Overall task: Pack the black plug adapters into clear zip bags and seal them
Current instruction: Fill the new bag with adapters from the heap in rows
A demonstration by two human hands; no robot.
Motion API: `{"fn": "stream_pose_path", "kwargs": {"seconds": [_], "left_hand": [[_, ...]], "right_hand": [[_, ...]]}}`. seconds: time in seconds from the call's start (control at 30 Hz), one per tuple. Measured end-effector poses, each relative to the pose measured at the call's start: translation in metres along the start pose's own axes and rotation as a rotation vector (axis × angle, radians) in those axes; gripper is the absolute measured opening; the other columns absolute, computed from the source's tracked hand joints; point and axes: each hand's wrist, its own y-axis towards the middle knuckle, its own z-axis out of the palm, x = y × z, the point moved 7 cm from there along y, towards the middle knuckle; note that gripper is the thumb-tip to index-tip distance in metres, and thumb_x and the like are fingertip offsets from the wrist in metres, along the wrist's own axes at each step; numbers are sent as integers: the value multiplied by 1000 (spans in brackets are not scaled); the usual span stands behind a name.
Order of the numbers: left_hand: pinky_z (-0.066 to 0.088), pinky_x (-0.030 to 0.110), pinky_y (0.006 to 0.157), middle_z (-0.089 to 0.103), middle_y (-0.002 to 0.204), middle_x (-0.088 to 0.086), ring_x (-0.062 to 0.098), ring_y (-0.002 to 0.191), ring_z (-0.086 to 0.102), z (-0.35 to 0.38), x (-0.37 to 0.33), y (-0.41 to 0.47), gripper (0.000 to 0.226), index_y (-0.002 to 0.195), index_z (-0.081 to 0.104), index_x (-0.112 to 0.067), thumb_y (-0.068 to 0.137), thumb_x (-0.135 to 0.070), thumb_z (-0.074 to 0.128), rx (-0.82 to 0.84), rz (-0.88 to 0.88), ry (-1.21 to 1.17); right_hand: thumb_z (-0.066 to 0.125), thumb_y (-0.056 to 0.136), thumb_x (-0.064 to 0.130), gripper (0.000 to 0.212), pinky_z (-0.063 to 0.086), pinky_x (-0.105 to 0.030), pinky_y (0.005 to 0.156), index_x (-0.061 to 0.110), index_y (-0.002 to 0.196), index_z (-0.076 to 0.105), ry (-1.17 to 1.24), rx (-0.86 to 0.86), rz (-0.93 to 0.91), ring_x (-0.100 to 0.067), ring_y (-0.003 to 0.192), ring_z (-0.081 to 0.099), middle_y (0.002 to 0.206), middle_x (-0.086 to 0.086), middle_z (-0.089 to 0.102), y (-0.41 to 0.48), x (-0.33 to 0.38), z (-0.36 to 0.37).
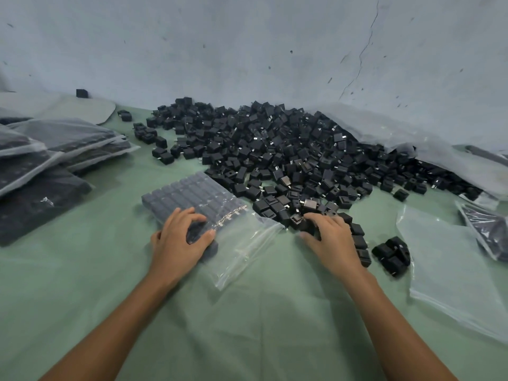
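Left hand (180, 237) presses fingers on the adapter-filled zip bag (198, 204); right hand (328, 237) grips loose adapters (305, 225).

The right hand (331, 240) hides its fingers' grip among the adapters (275, 149).

black adapters (275, 149), clear bag (242, 243), green cloth (247, 325), grey wall (247, 50)
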Motion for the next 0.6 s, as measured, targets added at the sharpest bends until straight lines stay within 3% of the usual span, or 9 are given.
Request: {"fn": "stream_pose_path", "kwargs": {"seconds": [0.03,0.1,0.17,0.23,0.4,0.6], "left_hand": [[20,43,109,45,146,-18,6,147,21,0,0,0,31,114,61,-39,86,-48,70,-2,3,-3],[21,43,108,46,146,-17,7,147,22,-1,0,0,31,114,61,-39,86,-47,71,-11,9,-6],[21,43,107,46,146,-17,7,147,23,-1,0,0,31,113,61,-39,85,-46,72,-17,15,-6],[21,43,107,46,146,-16,7,148,22,0,0,0,30,113,61,-39,85,-46,71,-18,14,-4],[21,43,107,46,147,-17,7,148,21,1,0,0,30,114,61,-39,86,-47,70,-13,15,-3],[19,42,108,45,146,-18,6,148,20,1,-1,0,30,115,61,-39,87,-48,68,-7,16,1]], "right_hand": [[68,91,37,41,35,-28,101,26,130,60,98,-30,21,-17,115,50,116,10,64,-2,-1,-4],[60,97,35,35,42,-20,95,27,130,62,544,-20,175,-9,109,57,118,10,66,-5,-5,-7],[46,104,30,33,49,-29,87,21,130,63,1106,50,378,-15,95,64,109,-1,72,-9,-2,-3],[36,107,26,37,52,-31,77,13,133,59,1433,107,455,-18,83,65,101,-13,73,-14,7,-2],[35,109,25,34,52,-32,72,13,132,56,1546,168,443,-20,78,63,106,-18,71,-24,21,-4],[50,103,15,25,57,-32,69,13,120,68,1444,317,489,-24,77,66,115,-19,65,-43,34,12]]}}
